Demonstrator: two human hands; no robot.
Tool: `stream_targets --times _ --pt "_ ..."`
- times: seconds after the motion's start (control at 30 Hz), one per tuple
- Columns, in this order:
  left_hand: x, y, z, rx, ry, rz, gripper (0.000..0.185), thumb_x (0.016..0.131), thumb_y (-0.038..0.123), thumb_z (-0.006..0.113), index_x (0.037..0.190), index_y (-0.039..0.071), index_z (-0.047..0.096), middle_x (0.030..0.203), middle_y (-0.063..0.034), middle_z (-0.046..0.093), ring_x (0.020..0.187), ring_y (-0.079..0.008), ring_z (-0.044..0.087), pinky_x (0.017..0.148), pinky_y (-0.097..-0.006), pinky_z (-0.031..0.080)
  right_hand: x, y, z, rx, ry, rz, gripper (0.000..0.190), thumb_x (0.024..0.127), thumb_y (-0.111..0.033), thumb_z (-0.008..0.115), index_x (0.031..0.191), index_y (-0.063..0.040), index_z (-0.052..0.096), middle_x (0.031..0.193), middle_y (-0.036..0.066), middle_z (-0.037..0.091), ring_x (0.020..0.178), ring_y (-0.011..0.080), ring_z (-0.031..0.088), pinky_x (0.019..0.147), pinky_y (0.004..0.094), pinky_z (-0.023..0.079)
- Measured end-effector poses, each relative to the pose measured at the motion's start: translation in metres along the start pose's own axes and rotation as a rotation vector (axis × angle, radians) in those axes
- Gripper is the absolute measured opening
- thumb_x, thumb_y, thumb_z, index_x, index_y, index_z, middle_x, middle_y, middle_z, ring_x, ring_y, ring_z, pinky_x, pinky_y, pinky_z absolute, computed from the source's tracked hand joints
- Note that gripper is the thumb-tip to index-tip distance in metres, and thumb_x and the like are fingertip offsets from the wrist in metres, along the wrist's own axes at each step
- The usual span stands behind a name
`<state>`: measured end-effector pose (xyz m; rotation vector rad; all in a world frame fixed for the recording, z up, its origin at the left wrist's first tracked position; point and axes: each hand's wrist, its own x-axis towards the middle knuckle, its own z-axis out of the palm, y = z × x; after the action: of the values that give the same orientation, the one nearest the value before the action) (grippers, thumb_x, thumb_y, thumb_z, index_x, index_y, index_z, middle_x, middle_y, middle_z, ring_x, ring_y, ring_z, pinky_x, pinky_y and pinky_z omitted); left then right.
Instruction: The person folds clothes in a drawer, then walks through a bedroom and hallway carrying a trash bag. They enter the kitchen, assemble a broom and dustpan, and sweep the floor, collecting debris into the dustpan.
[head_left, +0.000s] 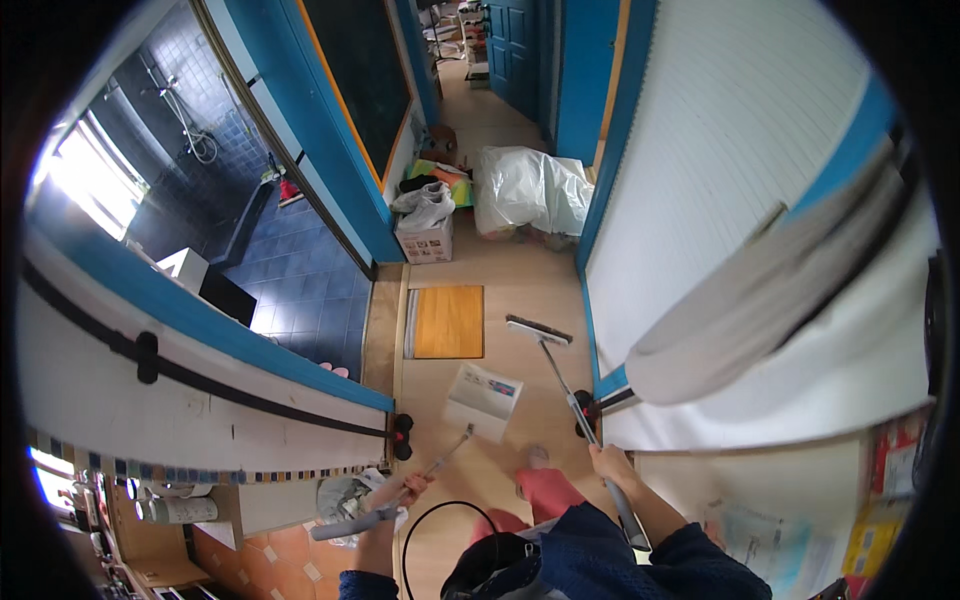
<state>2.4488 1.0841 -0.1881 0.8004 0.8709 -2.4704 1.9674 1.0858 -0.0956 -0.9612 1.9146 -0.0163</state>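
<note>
My right hand (613, 463) is closed around the grey shaft of a long-handled broom (576, 405), whose wide bristled head lies on the pale floor. The grey handle of a long-handled dustpan (485, 401) is gripped in my left hand (411, 489). The white pan, with a coloured label, is at the floor to the left of the broom's shaft. Ahead of the pan lies a wooden board or mat (450, 322), with a grey strip along its left edge. The broom head is to the right of this mat.
Farther along the corridor are a large translucent plastic bag (529, 191) and a cardboard box (426, 241) topped with a bag. Dark dumbbell-like objects (403, 437) stand at the left wall end. A blue-tiled bathroom (300, 270) opens left; a white folding door (712, 150) stands right.
</note>
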Motion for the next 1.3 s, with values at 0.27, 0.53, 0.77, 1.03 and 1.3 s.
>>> stream_targets --times 0.27,0.53,0.77,1.03,1.3 --pt "-0.033 0.121 0.102 -0.011 0.011 0.005 0.031 0.095 0.021 0.033 0.104 -0.008 0.043 0.052 -0.0014 0.04 0.035 -0.0073 0.041 0.031 -0.0196 0.037 0.114 -0.167 0.008 -0.15 0.126 -0.24 0.053 0.089 -0.035 0.043 0.071 0.012 0.06 0.06 0.024 0.059 0.049 0.0319 0.061 0.047 0.0405 0.051" --pt "-0.065 0.23 0.148 -0.143 -0.049 0.197 0.03 0.092 0.016 0.041 0.109 -0.009 0.041 0.067 -0.0021 0.044 0.047 -0.0067 0.045 0.035 -0.0175 0.035 0.256 -0.384 0.039 -0.332 0.03 -0.436 0.032 0.086 -0.023 0.047 0.077 0.005 0.062 0.075 0.024 0.061 0.069 0.0359 0.062 0.06 0.0442 0.051" --pt "-0.075 0.301 0.164 -0.174 0.073 0.256 0.031 0.093 0.016 0.037 0.11 -0.009 0.041 0.057 -0.0008 0.043 0.041 -0.0062 0.043 0.031 -0.0194 0.032 0.383 -0.503 0.093 -0.375 -0.007 -0.477 0.028 0.084 -0.018 0.043 0.086 0.001 0.063 0.09 0.022 0.062 0.084 0.0362 0.062 0.071 0.0455 0.051" --pt "-0.073 0.322 0.204 -0.466 -0.048 0.121 0.036 0.096 0.019 0.032 0.114 -0.01 0.037 0.06 -0.0062 0.045 0.044 -0.0116 0.045 0.036 -0.024 0.038 0.551 -0.463 0.121 -0.522 0.082 -0.446 0.022 0.08 -0.016 0.05 0.087 -0.001 0.065 0.083 0.023 0.062 0.079 0.0372 0.062 0.075 0.0493 0.047" --pt "-0.069 0.339 0.254 -0.441 0.135 0.132 0.035 0.096 0.019 0.031 0.118 -0.009 0.033 0.063 -0.0078 0.046 0.046 -0.0126 0.045 0.038 -0.0248 0.037 0.452 -0.33 -0.059 -0.596 -0.042 -0.28 0.034 0.088 -0.024 0.041 0.078 0.001 0.061 0.074 0.024 0.061 0.071 0.0342 0.063 0.063 0.0442 0.05"
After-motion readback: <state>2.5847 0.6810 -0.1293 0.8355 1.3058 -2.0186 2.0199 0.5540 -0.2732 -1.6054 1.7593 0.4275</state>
